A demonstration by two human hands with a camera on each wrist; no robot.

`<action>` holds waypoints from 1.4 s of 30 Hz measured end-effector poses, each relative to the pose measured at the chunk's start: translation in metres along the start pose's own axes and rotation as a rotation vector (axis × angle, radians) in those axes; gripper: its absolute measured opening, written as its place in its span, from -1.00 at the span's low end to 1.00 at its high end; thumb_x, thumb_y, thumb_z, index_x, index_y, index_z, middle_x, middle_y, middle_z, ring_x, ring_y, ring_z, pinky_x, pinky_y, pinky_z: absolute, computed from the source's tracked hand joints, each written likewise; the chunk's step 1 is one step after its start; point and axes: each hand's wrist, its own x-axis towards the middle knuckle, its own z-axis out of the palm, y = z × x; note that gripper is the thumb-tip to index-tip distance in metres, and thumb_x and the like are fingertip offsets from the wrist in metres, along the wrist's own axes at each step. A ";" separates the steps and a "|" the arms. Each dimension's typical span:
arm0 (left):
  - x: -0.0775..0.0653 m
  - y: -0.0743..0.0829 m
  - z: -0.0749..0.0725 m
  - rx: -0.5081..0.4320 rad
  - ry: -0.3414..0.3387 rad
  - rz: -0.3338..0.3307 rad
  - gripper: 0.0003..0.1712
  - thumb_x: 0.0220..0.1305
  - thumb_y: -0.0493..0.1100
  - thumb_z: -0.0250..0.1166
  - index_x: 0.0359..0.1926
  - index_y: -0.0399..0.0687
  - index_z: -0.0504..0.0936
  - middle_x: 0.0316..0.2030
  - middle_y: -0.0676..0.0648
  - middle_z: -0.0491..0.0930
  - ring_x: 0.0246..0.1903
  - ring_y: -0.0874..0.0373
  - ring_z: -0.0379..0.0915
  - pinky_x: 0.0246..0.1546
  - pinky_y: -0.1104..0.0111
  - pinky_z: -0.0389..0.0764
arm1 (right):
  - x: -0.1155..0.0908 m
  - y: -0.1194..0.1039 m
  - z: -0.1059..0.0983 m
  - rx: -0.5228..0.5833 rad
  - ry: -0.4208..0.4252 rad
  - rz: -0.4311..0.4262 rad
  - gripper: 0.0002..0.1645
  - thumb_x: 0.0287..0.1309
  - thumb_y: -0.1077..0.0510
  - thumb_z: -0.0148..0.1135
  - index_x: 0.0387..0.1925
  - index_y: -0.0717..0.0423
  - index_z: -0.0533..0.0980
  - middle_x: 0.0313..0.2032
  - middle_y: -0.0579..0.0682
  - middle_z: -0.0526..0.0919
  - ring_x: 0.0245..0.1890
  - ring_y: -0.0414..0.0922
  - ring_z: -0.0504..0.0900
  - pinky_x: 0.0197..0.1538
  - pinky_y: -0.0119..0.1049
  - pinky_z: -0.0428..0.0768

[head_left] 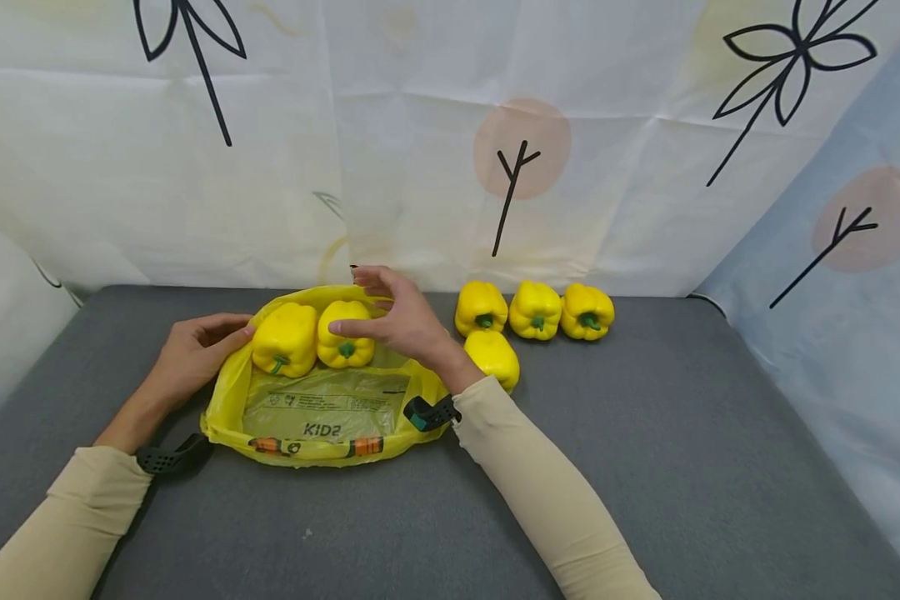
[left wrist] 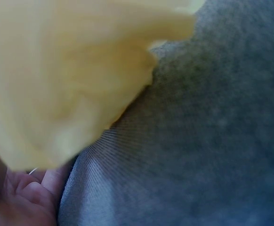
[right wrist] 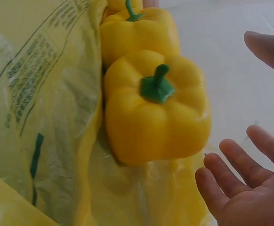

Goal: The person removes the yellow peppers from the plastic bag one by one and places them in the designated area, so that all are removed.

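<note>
A yellow plastic bag [head_left: 326, 408] lies with its mouth spread wide. Two yellow bell peppers sit inside at its back: the left pepper [head_left: 285, 340] and the right pepper [head_left: 345, 343]. My left hand [head_left: 191, 350] pinches the bag's left rim between thumb and fingers; in the left wrist view, the yellow plastic [left wrist: 76, 75] hides much of that hand. My right hand [head_left: 401, 321] hovers over the right pepper with fingers spread and nothing held. The right wrist view shows the nearer pepper [right wrist: 158, 113] apart from the fingers.
Right of the bag, three more yellow peppers [head_left: 535, 310] stand in a row by the back cloth [head_left: 420, 167]. Another pepper [head_left: 495, 358] lies in front of them, partly hidden by my right forearm. All stand on a grey tabletop [head_left: 645, 467].
</note>
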 end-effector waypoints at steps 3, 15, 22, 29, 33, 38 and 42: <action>0.000 0.000 0.000 -0.005 -0.002 -0.005 -0.41 0.53 0.01 0.20 0.29 -0.43 0.50 -0.13 0.41 0.58 -0.21 0.45 0.58 -0.29 0.53 0.66 | 0.001 0.003 0.002 -0.015 0.001 0.021 -0.05 0.12 0.02 0.55 0.48 -0.02 0.30 0.38 -0.07 0.39 0.39 -0.03 0.34 0.36 -0.15 0.40; 0.000 0.002 -0.001 0.012 0.001 -0.011 -0.40 0.53 0.02 0.20 0.29 -0.42 0.50 -0.14 0.43 0.56 -0.22 0.47 0.57 -0.30 0.54 0.65 | 0.004 0.018 0.009 -0.003 -0.004 0.053 -0.01 0.10 0.03 0.56 0.50 0.03 0.27 0.41 -0.01 0.37 0.34 -0.06 0.38 0.28 -0.21 0.47; 0.000 0.001 -0.002 0.011 -0.004 -0.018 -0.43 0.53 -0.02 0.19 0.30 -0.41 0.49 -0.15 0.45 0.56 -0.22 0.48 0.56 -0.31 0.55 0.65 | 0.004 0.023 0.012 0.001 -0.007 0.080 -0.03 0.11 0.01 0.55 0.48 0.04 0.29 0.34 -0.02 0.43 0.27 -0.13 0.43 0.21 -0.28 0.51; 0.000 0.002 -0.001 0.013 0.001 -0.021 -0.41 0.53 0.02 0.20 0.29 -0.40 0.51 -0.14 0.44 0.56 -0.21 0.48 0.57 -0.29 0.55 0.65 | 0.005 0.030 0.013 0.024 -0.025 0.074 -0.03 0.11 0.02 0.55 0.48 0.06 0.28 0.26 -0.02 0.47 0.19 -0.14 0.49 0.12 -0.32 0.56; 0.000 0.002 -0.001 0.017 0.004 -0.020 -0.41 0.52 0.03 0.20 0.28 -0.39 0.52 -0.14 0.44 0.56 -0.21 0.48 0.56 -0.29 0.55 0.64 | 0.005 0.032 0.015 0.050 -0.031 0.074 -0.01 0.11 0.05 0.55 0.50 0.07 0.26 0.26 -0.01 0.47 0.15 -0.14 0.50 0.09 -0.32 0.57; 0.000 0.002 -0.001 0.021 0.006 -0.027 -0.40 0.52 0.04 0.20 0.28 -0.39 0.52 -0.14 0.45 0.56 -0.21 0.49 0.56 -0.29 0.56 0.64 | 0.005 0.035 0.016 0.069 -0.035 0.072 0.00 0.12 0.06 0.54 0.51 0.06 0.23 0.26 0.00 0.46 0.13 -0.14 0.51 0.07 -0.31 0.58; 0.000 0.002 -0.001 0.017 0.005 -0.029 -0.40 0.52 0.04 0.20 0.28 -0.38 0.52 -0.14 0.45 0.56 -0.21 0.49 0.57 -0.29 0.56 0.64 | 0.005 0.037 0.017 0.075 -0.029 0.069 0.01 0.12 0.07 0.54 0.51 0.07 0.23 0.26 -0.01 0.46 0.14 -0.15 0.51 0.08 -0.31 0.58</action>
